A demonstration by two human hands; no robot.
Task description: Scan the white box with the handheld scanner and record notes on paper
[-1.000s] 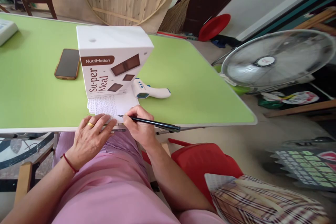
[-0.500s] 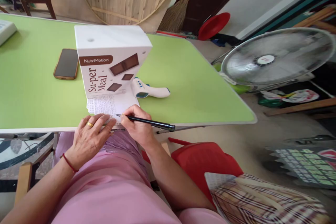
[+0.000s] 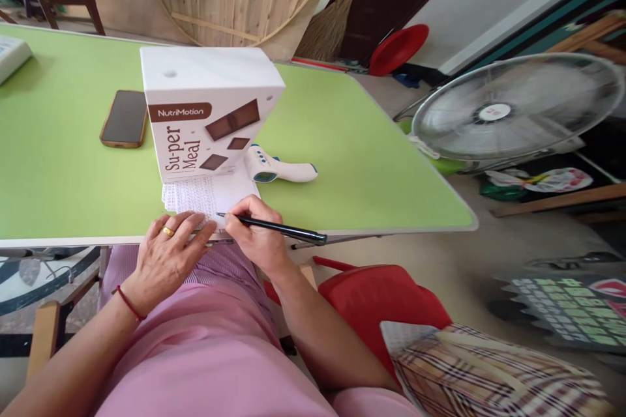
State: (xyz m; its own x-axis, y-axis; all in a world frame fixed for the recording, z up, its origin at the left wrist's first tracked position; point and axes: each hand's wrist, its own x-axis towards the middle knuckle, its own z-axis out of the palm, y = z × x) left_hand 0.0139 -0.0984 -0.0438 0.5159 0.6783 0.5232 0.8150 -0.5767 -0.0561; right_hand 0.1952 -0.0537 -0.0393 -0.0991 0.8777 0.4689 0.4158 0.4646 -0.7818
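My right hand (image 3: 259, 232) is closed around a black pen (image 3: 288, 230), its tip at the written sheets of paper (image 3: 225, 192) by the table's near edge. Rows of small handwriting cover the left part of the top sheet; the right part is blank. My left hand (image 3: 173, 244), with a ring on one finger, lies flat with fingers stretched over the lower left of the paper. Just behind the sheets stands a white NutriMotion box (image 3: 210, 104), covering their far end. A white and blue infrared thermometer (image 3: 281, 166) lies against the paper's right side.
On the green table (image 3: 352, 163) a phone (image 3: 124, 118) lies left of the box, and part of a white device (image 3: 12, 55) shows at the far left. A fan (image 3: 518, 111) stands right of the table. Below it are a red chair (image 3: 381, 300) and a plaid bag (image 3: 493, 365).
Almost nothing differs. Both hands, the pen and the paper stay in the same places; the view has shifted very slightly.
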